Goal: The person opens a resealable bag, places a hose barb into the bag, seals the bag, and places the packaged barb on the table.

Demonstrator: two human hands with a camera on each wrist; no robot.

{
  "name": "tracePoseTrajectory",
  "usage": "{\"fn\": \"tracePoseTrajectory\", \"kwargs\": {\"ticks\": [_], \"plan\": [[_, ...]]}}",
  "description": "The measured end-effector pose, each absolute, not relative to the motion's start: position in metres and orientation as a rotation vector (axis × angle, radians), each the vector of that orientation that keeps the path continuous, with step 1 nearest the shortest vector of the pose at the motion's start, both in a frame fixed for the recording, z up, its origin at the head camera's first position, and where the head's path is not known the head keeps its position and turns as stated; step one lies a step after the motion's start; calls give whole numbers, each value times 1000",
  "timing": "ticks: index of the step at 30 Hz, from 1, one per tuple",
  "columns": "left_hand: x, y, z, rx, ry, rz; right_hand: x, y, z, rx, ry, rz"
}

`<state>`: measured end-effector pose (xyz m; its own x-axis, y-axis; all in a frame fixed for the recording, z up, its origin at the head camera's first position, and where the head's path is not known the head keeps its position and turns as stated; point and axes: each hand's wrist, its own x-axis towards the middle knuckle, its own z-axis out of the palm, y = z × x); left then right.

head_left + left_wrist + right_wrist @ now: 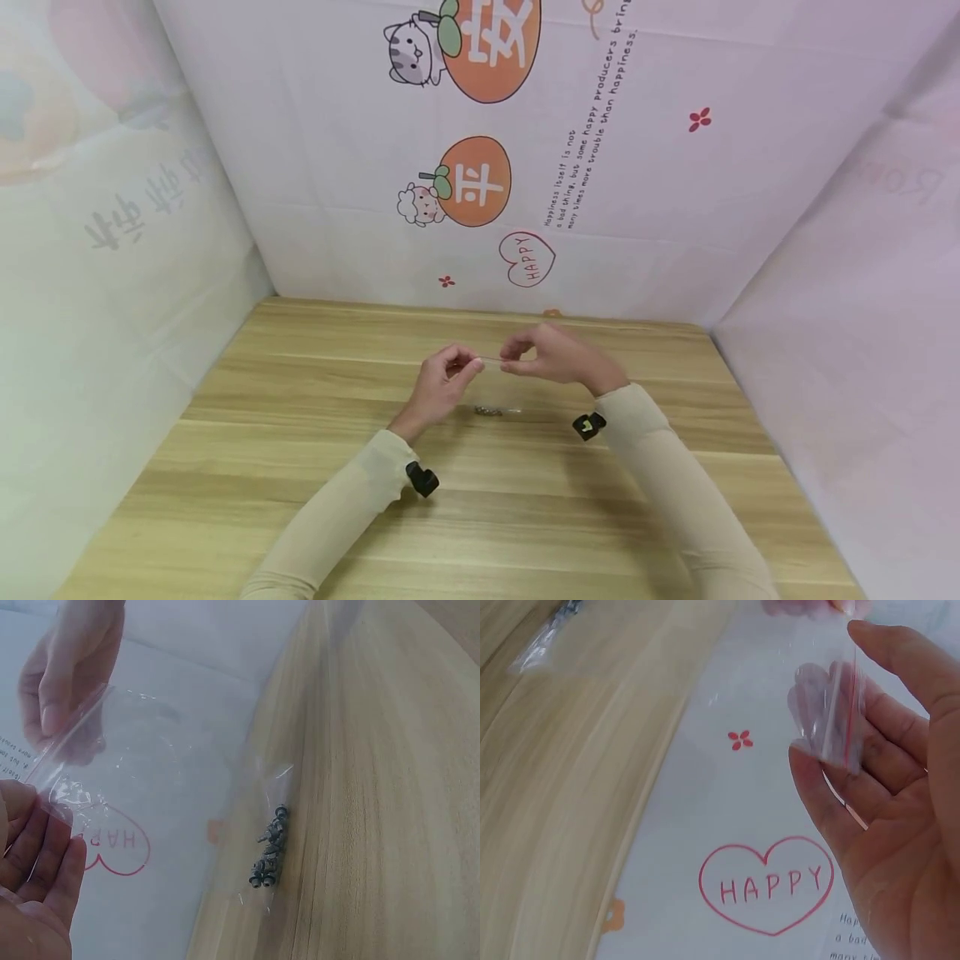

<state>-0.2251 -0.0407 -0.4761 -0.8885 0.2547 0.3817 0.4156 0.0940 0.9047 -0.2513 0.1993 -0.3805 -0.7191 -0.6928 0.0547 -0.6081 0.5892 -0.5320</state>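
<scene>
A clear zip bag (832, 727) with a red line along its seal is stretched between both hands. My left hand (444, 383) pinches one top corner; in the left wrist view its fingers (52, 859) curl at the plastic. At the opposite corner, my right hand (551, 357) holds the bag between thumb and fingers, some of them showing through the film in the right wrist view. Small grey screws (270, 851) lie gathered along the lower edge of the clear plastic. From the head view they appear as a dark cluster (489, 411) below the hands.
A wood-grain table (300, 425) spreads beneath the hands. White printed cloth (337, 167) stands behind it, with more cloth walls at left and right. Each sleeve cuff carries a small black wrist camera (422, 479).
</scene>
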Motion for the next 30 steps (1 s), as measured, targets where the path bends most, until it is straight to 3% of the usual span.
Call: {"fn": "tracePoseTrajectory", "kwargs": {"ticks": [15, 30], "plan": [[-226, -39, -475, -703, -2208, -1901, -258, 170, -383, -1230, 2602, -823], [-221, -39, -475, -718, -2131, -1876, -255, 178, -387, -1195, 2609, -911]]}}
